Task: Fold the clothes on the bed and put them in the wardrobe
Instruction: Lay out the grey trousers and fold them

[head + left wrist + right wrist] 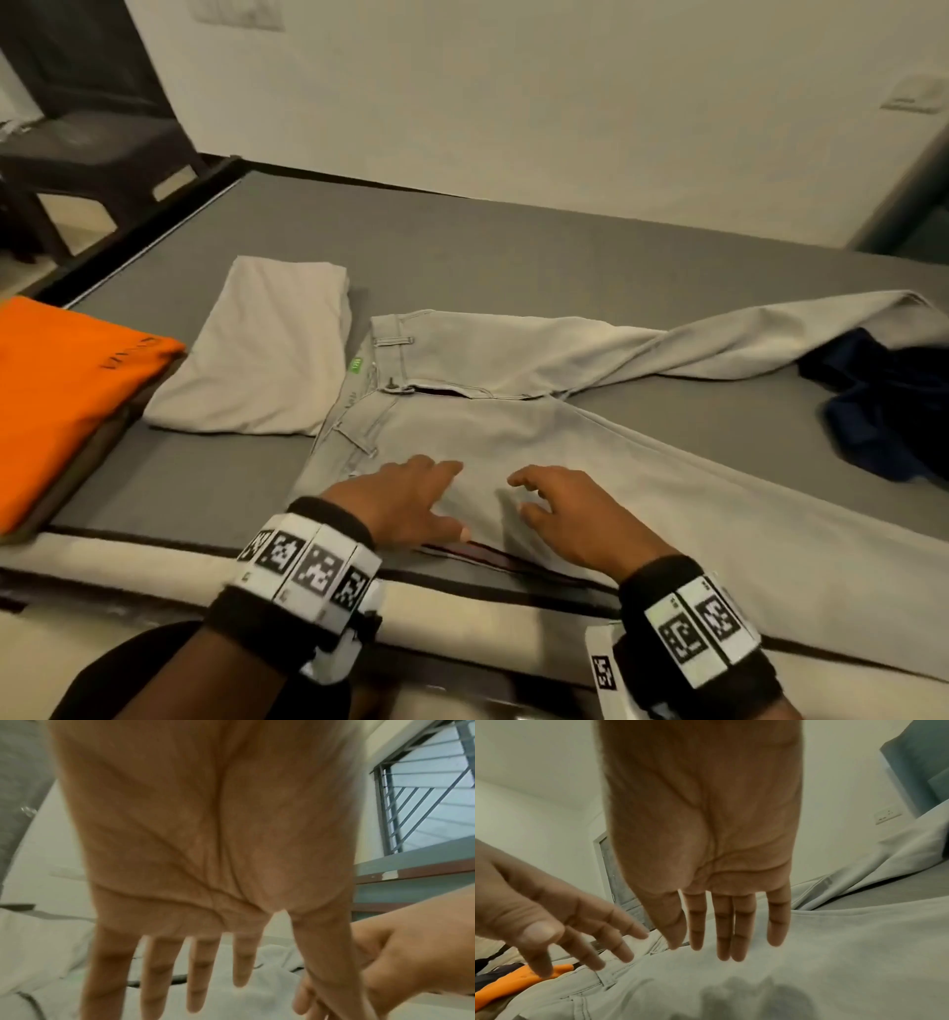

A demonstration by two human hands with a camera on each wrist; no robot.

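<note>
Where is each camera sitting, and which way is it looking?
Head: worn on the head, looking forward and down at the grey trousers on the bed; both hands and banded wrists show.
Left wrist: looks along the open left hand toward the window.
Right wrist: looks along the open right hand over the trousers.
Shared: each wrist view catches the other hand; all show the trousers.

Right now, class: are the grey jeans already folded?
No: the grey jeans lie spread on the bed, legs splayed apart.
</note>
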